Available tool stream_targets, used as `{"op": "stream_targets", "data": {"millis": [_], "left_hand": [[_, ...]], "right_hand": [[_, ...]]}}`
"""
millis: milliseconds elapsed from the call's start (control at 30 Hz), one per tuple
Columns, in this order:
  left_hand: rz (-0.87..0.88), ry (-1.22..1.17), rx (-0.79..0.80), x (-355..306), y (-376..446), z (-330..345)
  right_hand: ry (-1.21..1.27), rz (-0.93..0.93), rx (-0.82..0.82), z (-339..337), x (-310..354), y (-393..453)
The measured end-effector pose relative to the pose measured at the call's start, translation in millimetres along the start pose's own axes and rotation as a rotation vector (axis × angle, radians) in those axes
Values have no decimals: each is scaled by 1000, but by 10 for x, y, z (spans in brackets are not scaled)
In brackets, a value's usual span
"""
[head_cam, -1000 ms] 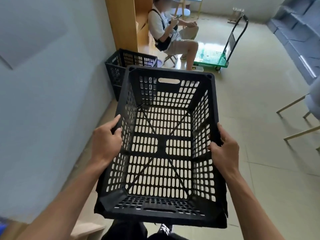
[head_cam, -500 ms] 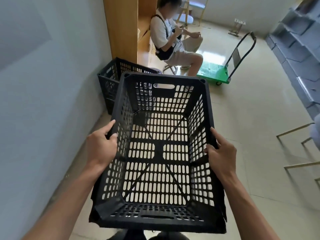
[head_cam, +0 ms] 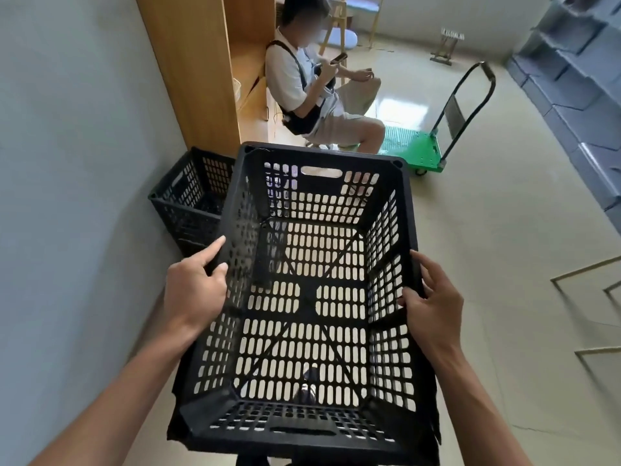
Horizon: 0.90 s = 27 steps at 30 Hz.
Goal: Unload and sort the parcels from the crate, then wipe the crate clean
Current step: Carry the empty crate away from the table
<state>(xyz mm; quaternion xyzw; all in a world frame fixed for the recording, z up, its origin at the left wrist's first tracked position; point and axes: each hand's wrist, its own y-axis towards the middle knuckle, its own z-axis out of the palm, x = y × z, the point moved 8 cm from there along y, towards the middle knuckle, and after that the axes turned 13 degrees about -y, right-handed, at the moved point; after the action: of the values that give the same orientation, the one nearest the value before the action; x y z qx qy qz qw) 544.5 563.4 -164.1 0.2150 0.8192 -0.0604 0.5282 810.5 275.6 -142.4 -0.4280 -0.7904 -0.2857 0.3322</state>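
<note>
My left hand (head_cam: 193,290) and right hand (head_cam: 431,302) each grip a side rim of the empty crate (head_cam: 312,297); it could slip, or bump the second crate (head_cam: 191,200) ahead.

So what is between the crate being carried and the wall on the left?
In the head view, a second black crate stands on the floor between the carried crate and the wall, partly hidden behind the carried one's far left corner.

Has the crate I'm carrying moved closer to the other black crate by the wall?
Yes. The held crate, gripped by left hand and right hand, now overlaps more of the floor crate.
</note>
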Motion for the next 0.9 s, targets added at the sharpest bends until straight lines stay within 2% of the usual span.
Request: {"op": "stream_targets", "data": {"millis": [100,333,700,900], "left_hand": [[-19,11,-26,-49,559,168],[-40,8,-162,62,1499,117],[-225,0,-359,1054,3028,-313],[-268,0,-427,1252,3567,-536]], "right_hand": [[7,-1,30,238,-20,669],[-10,-102,121,980,420,1941],[11,-162,336,2885,1271,3455],[-25,-225,432,3570,1716,4028]]}}
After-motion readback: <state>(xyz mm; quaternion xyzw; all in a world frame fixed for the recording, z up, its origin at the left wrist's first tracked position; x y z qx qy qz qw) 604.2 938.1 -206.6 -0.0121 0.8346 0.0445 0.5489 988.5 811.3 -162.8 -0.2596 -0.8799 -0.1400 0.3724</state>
